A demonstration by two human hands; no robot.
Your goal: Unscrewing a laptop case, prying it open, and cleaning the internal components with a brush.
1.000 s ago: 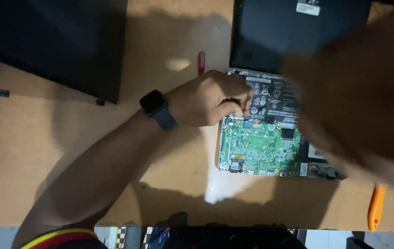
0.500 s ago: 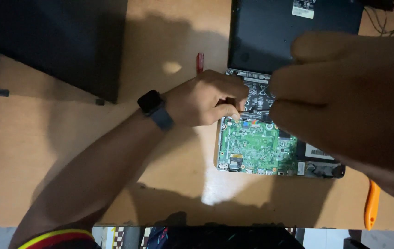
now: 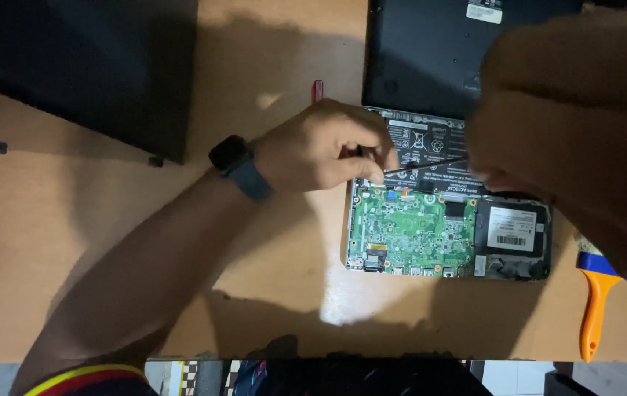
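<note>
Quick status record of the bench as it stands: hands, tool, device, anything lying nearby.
left hand: pinches the end of a thin dark tool, smartwatch on wrist
right hand: blurred, close to camera, at the tool's other end
device: opened laptop base, green circuit board exposed
surface: wooden table
nearby: orange-handled brush at right; red item above left hand

A thin tool [image 3: 431, 165] is pinched in the left hand [image 3: 321, 150], its tip laid over the battery [image 3: 431, 147] of an opened laptop [image 3: 445, 227]. The right hand [image 3: 577, 132] is blurred, close to the lens. A green board [image 3: 409, 231] is exposed; a brush [image 3: 596, 293] is seen at right
</note>
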